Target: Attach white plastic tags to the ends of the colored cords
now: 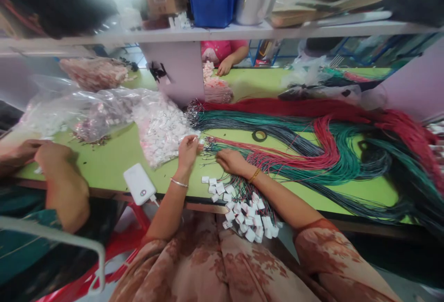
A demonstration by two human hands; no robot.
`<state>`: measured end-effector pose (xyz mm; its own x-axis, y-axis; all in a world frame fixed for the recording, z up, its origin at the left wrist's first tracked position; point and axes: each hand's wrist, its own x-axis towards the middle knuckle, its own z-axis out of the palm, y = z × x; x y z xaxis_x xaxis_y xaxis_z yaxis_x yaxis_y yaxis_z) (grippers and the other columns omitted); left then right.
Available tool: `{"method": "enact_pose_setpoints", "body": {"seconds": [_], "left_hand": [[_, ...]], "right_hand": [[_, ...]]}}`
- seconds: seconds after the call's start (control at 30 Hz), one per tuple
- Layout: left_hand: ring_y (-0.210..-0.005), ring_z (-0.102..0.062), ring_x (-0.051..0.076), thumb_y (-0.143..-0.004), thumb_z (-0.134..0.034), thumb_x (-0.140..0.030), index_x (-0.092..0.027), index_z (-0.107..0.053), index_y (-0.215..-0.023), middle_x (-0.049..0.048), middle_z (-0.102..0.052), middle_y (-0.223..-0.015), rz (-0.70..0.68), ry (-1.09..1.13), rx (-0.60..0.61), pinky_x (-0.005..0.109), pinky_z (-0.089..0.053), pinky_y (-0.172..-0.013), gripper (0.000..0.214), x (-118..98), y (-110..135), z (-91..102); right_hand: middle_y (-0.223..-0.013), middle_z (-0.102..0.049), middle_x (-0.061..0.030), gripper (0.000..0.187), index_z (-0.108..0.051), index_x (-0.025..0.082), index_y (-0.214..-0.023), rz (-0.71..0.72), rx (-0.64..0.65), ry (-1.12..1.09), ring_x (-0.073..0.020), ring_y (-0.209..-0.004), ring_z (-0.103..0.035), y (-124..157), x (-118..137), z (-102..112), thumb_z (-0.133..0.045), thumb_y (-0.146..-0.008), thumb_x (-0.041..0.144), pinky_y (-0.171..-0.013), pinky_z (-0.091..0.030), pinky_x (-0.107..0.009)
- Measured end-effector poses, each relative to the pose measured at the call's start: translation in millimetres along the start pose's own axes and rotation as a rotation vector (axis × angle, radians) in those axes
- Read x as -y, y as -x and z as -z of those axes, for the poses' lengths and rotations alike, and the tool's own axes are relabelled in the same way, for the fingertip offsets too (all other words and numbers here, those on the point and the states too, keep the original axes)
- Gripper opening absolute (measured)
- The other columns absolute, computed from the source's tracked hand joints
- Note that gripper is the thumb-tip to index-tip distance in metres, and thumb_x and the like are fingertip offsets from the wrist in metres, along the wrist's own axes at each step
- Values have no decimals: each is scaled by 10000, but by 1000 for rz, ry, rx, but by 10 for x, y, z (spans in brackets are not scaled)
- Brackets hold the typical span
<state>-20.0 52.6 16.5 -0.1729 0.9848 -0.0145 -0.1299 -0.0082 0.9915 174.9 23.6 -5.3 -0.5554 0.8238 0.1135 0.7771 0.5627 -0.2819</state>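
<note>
the left hand (188, 149) pinches a plug (201, 141), while the right hand (231, 160) curls at the wires (287, 157), pinching or not i can't tell.

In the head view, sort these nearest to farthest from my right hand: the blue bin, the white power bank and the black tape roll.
From your right hand, nearest first:
1. Black tape roll: just beyond it, to the right, on the green tabletop.
2. White power bank: well to the left, near the table's front edge.
3. Blue bin: farthest, up on the shelf behind the table.
</note>
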Motion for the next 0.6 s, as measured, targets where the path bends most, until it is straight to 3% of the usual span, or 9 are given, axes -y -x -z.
{"method": "enact_pose_setpoints", "body": {"seconds": [0.2,0.37,0.6], "left_hand": [[-538,-518,45,-695,-738,-272,-193,-557,-863,-21,-610,-755,159,349,58,173,-388,-517,259,-9,16,-44],[-587,-524,48,-723,-704,-222,-187,-625,-899,13,-642,-834,158,407,84,187,-428,-574,197,7,51,48],[-625,-549,59,-716,-714,-209,-160,-654,-894,39,-658,-877,196,450,204,193,-429,-572,193,87,36,79]], "right_hand": [[-944,-629,-109,223,-609,160,-928,77,-2,72,-196,-816,-542,-38,6,-2,-416,-939,272,-668,-322,-281],[-904,-634,-147,210,-582,115,-975,47,4,149,-219,-789,-541,-32,35,1,-406,-915,213,-675,-321,-303],[-957,-624,-126,229,-588,161,-951,18,-28,81,-209,-816,-538,-55,95,25,-388,-943,272,-670,-327,-295]]}}
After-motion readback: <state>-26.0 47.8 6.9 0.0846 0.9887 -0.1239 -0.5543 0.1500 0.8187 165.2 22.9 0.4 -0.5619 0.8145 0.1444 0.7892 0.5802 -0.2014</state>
